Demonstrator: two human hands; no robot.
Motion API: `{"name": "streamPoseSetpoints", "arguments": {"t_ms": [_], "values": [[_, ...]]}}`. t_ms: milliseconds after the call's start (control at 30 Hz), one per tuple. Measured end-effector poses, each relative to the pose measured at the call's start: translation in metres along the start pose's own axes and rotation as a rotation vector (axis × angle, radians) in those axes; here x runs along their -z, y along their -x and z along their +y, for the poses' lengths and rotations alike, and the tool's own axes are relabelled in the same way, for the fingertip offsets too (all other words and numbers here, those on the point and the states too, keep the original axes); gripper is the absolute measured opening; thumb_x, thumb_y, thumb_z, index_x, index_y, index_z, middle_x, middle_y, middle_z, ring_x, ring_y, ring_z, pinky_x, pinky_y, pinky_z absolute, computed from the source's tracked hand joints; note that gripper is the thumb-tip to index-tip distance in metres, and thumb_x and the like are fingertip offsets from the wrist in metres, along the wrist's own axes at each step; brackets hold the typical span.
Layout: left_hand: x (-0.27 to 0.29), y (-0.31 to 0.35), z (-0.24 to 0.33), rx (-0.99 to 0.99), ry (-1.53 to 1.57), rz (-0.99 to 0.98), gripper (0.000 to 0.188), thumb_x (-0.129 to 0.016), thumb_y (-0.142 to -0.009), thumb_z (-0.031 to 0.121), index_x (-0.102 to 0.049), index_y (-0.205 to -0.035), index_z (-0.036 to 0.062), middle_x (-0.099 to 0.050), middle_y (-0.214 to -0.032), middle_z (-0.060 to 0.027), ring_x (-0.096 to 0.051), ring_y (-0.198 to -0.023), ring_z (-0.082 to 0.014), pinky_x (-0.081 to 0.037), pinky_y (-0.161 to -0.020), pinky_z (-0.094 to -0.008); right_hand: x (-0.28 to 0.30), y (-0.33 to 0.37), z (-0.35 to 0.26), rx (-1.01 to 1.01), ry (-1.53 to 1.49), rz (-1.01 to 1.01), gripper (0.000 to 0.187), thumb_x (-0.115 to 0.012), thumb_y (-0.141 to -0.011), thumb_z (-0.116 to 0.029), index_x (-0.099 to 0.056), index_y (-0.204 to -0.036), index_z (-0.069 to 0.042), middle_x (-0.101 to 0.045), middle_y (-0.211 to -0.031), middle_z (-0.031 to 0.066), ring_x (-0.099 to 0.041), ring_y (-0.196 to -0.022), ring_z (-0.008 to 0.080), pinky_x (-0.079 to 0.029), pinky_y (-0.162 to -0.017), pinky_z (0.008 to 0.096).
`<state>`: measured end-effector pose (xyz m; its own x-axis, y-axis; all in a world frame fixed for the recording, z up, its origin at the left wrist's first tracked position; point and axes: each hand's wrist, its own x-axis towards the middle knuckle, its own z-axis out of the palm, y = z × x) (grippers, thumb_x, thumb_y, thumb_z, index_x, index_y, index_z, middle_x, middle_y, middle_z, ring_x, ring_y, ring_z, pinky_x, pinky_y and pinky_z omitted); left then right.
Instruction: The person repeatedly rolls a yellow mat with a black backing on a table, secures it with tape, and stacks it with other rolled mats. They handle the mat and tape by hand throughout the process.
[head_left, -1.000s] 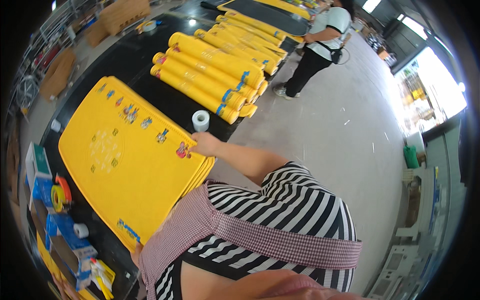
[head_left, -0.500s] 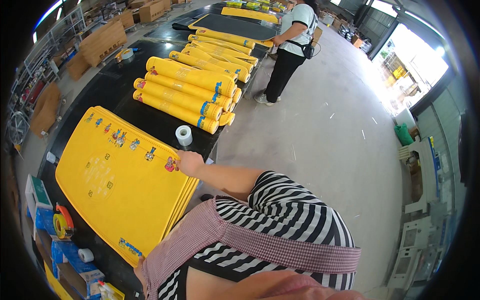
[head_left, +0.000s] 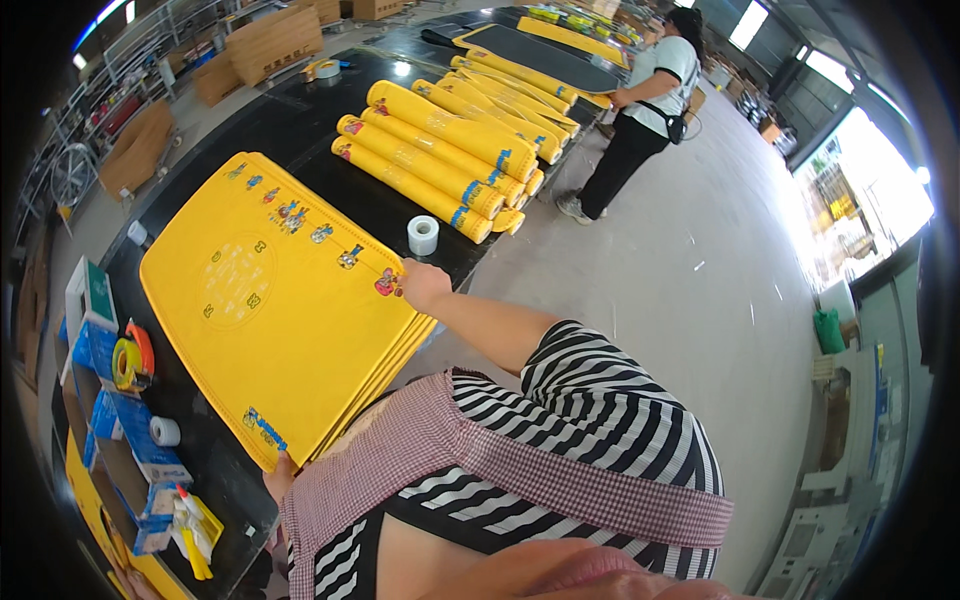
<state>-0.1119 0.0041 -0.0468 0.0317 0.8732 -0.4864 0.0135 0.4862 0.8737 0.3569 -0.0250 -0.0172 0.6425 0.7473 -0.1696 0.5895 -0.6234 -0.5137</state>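
A stack of yellow printed mats point(head_left: 310, 340) with rounded corners lies before me, small cartoon figures along one edge and a printed circle on the top one. My right hand point(head_left: 426, 287) is closed on the stack's right corner, fingers curled at the edge beside a red figure. At the near corner my left hand point(head_left: 279, 478) grips the edge, its thumb on top and the other fingers mostly hidden. Whether either hand holds one mat or several, I cannot tell. Just beyond my right hand stands a white tape roll point(head_left: 423, 235).
Rolled yellow mats point(head_left: 430, 165) lie piled beyond the stack on the black table point(head_left: 290, 125). Tape dispenser point(head_left: 132, 360), blue boxes point(head_left: 125, 435) and a yellow-handled tool point(head_left: 192, 535) stand left. A co-worker point(head_left: 650, 120) is at the far right side; another person's hand point(head_left: 135, 582) shows lower left.
The view has shifted, so the table and mats sit farther right and higher in the picture. Both my hands keep their places at the same two corners of the stack.
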Motion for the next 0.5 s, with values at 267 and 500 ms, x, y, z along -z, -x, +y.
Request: {"name": "streamPoseSetpoints", "arguments": {"t_ms": [267, 500], "values": [[-0.010, 0.007, -0.003, -0.071, 0.140, 0.046, 0.024, -0.059, -0.108, 0.016, -0.057, -0.124, -0.0021, -0.071, -0.099, -0.0163, -0.062, -0.063, -0.0205, -0.051, -0.055, -0.0315, 0.002, 0.000, 0.000, 0.020, 0.020, -0.020, 0.030, -0.061, -0.102, -0.035, -0.059, -0.117, -0.009, -0.073, -0.110, 0.0207, -0.071, -0.105, 0.0419, -0.055, -0.088, 0.0536], [-0.007, 0.010, 0.007, -0.050, 0.117, -0.002, 0.023, -0.058, -0.106, 0.011, -0.057, -0.123, -0.0048, -0.070, -0.097, -0.0169, -0.060, -0.062, -0.0199, -0.051, -0.055, -0.0327, -0.002, -0.001, 0.003, 0.043, 0.004, 0.006, 0.030, -0.062, -0.102, -0.035, -0.059, -0.116, -0.009, -0.073, -0.106, 0.0204, -0.070, -0.103, 0.0425, -0.055, -0.087, 0.0538]]}}
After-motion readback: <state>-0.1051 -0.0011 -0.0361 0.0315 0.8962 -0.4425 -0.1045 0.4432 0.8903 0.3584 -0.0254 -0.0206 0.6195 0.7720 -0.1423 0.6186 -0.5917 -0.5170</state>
